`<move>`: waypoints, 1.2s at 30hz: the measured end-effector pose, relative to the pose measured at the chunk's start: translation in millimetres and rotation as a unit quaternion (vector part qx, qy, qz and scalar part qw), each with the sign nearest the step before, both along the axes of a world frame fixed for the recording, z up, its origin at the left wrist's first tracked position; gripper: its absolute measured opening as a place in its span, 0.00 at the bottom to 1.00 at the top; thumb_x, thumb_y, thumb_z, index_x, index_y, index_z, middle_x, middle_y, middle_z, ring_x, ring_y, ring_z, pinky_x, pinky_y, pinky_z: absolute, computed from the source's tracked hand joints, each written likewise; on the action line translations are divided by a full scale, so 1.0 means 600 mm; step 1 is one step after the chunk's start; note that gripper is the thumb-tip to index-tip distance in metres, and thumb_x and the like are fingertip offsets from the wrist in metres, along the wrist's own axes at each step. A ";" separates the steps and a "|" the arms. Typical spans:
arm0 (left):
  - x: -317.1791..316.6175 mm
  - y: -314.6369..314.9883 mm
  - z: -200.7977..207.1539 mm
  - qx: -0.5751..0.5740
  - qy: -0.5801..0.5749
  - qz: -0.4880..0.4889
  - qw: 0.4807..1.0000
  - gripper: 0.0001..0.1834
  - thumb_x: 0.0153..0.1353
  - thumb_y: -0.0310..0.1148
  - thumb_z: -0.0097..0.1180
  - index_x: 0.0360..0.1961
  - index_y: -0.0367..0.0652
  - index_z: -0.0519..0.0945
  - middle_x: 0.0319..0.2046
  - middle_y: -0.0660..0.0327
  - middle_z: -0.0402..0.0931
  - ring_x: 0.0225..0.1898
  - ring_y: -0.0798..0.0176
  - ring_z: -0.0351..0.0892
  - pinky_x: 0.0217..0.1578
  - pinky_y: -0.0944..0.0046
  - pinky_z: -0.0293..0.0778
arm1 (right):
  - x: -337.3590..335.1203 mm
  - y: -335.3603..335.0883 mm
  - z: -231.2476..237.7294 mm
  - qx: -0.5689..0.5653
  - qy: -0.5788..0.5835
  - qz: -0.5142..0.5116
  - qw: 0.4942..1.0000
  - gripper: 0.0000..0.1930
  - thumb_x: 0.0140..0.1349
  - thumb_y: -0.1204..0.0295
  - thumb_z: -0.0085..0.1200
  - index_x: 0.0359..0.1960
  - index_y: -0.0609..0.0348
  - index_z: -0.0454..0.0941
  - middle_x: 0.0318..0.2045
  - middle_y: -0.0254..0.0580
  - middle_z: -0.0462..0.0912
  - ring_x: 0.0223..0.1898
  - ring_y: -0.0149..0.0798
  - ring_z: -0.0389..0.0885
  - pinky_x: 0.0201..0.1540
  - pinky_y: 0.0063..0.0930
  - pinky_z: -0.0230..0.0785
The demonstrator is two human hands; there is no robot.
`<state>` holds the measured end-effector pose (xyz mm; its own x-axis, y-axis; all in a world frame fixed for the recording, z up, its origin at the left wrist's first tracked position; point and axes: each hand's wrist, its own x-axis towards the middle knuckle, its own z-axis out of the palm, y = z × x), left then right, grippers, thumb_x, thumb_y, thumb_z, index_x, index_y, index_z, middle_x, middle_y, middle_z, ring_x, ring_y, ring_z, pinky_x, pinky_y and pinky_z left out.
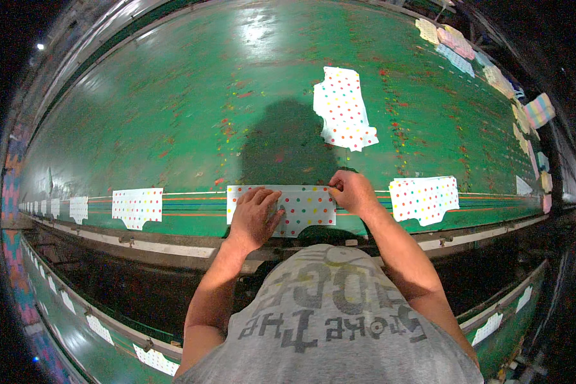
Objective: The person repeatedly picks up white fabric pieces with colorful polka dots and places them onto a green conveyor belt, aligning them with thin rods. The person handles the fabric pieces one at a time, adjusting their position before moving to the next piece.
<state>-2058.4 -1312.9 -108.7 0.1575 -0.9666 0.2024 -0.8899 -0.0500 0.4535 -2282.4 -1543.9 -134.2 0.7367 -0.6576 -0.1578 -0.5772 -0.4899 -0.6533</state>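
A white fabric piece with coloured polka dots lies in front of me along the near edge of the green table, over thin printed lines. Across its left part my left hand rests, fingers stretched out on the cloth. At its upper right corner my right hand is closed in a pinch on the edge. A stack of similar dotted pieces sits to the right of that hand. Farther off, some more dotted cloth lies loosely on the table.
On the left, a dotted piece and several smaller-looking ones continue in a row along the near edge. Piles of pastel cloth line the far right edge. Behind me stands another green table with dotted pieces on it.
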 end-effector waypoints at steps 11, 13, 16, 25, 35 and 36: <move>0.033 -0.006 0.007 0.041 0.029 -0.039 0.998 0.29 0.64 0.37 0.75 0.64 0.42 0.82 0.56 0.50 0.84 0.63 0.41 0.79 0.65 0.41 0.74 | -0.053 0.037 0.006 0.072 -0.097 -0.060 0.991 0.10 0.68 0.75 0.67 0.49 0.62 0.87 0.39 0.49 0.87 0.40 0.47 0.87 0.46 0.39 0.80; 0.043 -0.011 0.004 0.032 0.040 -0.042 0.998 0.29 0.64 0.37 0.75 0.64 0.42 0.82 0.56 0.50 0.84 0.62 0.41 0.80 0.65 0.41 0.74 | -0.077 0.056 0.015 0.055 -0.101 -0.078 0.990 0.11 0.68 0.75 0.66 0.51 0.62 0.87 0.39 0.48 0.86 0.38 0.46 0.86 0.46 0.38 0.80; 0.052 -0.017 0.002 0.044 0.055 -0.045 0.997 0.30 0.64 0.38 0.75 0.65 0.42 0.82 0.57 0.50 0.85 0.61 0.40 0.80 0.64 0.41 0.75 | -0.111 0.088 0.025 0.039 -0.099 -0.117 0.987 0.11 0.68 0.75 0.67 0.50 0.62 0.87 0.39 0.50 0.87 0.40 0.49 0.87 0.46 0.40 0.80; -0.043 -0.046 0.036 0.079 0.055 -0.169 0.981 0.38 0.68 0.50 0.72 0.74 0.44 0.75 0.74 0.47 0.73 0.79 0.35 0.65 0.76 0.36 0.65 | -0.190 0.137 0.063 0.008 -0.070 -0.117 0.991 0.10 0.66 0.78 0.67 0.49 0.62 0.88 0.42 0.52 0.88 0.43 0.55 0.87 0.49 0.43 0.81; -0.217 -0.125 0.019 0.150 -0.074 -0.083 0.982 0.45 0.69 0.55 0.69 0.79 0.42 0.68 0.78 0.43 0.65 0.80 0.34 0.61 0.78 0.35 0.60 | -0.317 0.050 0.072 -0.051 -0.162 -0.014 0.985 0.10 0.67 0.78 0.68 0.49 0.62 0.87 0.38 0.46 0.85 0.36 0.47 0.85 0.38 0.39 0.78; -0.226 -0.135 0.015 0.147 -0.081 -0.066 0.984 0.43 0.69 0.54 0.69 0.77 0.42 0.70 0.76 0.42 0.68 0.78 0.34 0.64 0.77 0.35 0.61 | -0.346 0.036 0.072 -0.068 -0.178 -0.004 0.982 0.10 0.67 0.78 0.68 0.49 0.61 0.87 0.38 0.46 0.85 0.37 0.47 0.85 0.38 0.38 0.79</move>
<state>-2194.1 -1393.9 -99.8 0.0144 -0.9970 -0.0762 -0.9566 -0.0360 0.2892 -2490.0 -1522.3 -91.3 0.7244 -0.6603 0.1980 -0.3280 -0.5828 -0.7435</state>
